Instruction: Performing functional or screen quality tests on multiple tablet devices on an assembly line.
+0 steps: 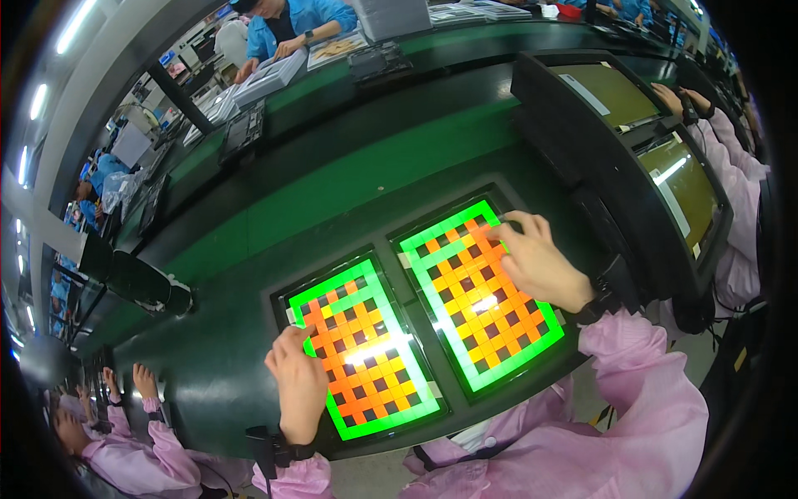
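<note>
Two tablet-like screens lie side by side in front of me, each with a bright green border around an orange, yellow and dark checkered grid. At the lower left edge of the left screen [366, 353] is my left hand [299, 382]; a fingertip touches or hovers just over the grid, which I cannot tell apart. My right hand [542, 262] reaches over the upper right part of the right screen [490, 337], its index finger stretched out onto the orange squares. Both hands hold nothing, with fingers apart and partly bent. Dark bands circle both wrists.
A black stand [573, 125] with two unlit panels rises at the right, a person's hands beside it. Across the green-topped bench [382, 158], a person in blue handles a stack of white trays [270, 79]. Another person in pink sits at lower left. A black cylinder [137, 279] juts in at left.
</note>
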`<state>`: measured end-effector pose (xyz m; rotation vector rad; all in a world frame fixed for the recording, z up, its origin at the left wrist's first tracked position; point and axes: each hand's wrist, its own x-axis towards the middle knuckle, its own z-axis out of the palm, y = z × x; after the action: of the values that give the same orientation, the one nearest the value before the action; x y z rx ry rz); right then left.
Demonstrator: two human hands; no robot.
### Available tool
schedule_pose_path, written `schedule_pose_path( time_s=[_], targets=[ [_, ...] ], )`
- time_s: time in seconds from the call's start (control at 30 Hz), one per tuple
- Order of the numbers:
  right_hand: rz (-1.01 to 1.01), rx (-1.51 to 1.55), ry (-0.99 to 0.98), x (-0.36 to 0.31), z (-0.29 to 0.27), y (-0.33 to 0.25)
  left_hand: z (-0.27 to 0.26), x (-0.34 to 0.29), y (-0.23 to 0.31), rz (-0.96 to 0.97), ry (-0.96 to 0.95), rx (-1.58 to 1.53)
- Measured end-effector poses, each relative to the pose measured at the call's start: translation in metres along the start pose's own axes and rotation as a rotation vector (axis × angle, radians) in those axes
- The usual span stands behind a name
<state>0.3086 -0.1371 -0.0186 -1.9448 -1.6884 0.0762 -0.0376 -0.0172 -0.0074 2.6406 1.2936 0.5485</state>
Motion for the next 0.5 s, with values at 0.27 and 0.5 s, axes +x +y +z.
schedule_pose_path(
  time_s=[0.27, 0.5],
  targets=[
    [-0.112, 0.063, -0.211, -0.003, 0.002, -0.049, 0.007, 0.005, 0.038, 0.198, -0.132, -0.107],
    [-0.317, -0.287, -0.296, -0.023, -0.005, -0.039, 0.000, -0.017, 0.038, 0.031, -0.125, -0.045]
  ],
)
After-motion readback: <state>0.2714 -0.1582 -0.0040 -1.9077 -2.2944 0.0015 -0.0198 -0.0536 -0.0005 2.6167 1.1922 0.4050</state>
